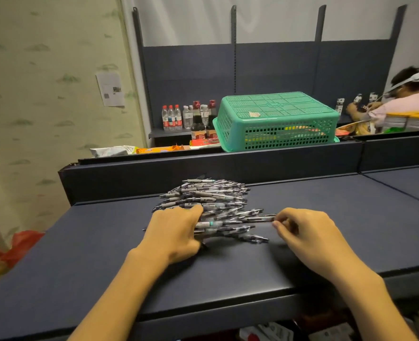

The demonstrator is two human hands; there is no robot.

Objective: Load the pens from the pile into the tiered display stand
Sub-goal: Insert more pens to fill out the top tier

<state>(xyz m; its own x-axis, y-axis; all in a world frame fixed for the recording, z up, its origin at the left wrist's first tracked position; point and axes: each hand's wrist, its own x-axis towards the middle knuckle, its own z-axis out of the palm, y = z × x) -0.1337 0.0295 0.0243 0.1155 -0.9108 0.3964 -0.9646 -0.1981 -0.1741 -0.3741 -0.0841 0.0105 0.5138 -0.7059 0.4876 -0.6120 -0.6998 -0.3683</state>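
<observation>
A large pile of grey and clear pens (208, 200) lies on the dark blue shelf top (326, 230), near its back wall. My left hand (176, 232) rests on the pile's front left side, its fingers curled around a bunch of pens. My right hand (307, 230) is at the pile's right edge, with thumb and fingers pinched on the end of one pen (260, 219) that sticks out of the heap. No tiered display stand is in view.
An upturned green plastic basket (277, 119) stands behind the shelf's raised back wall (203, 168). Bottles (186, 118) and snack packets (134, 150) sit to its left. Another person (405, 102) works at the far right. Red bags (19, 244) lie on the floor at left.
</observation>
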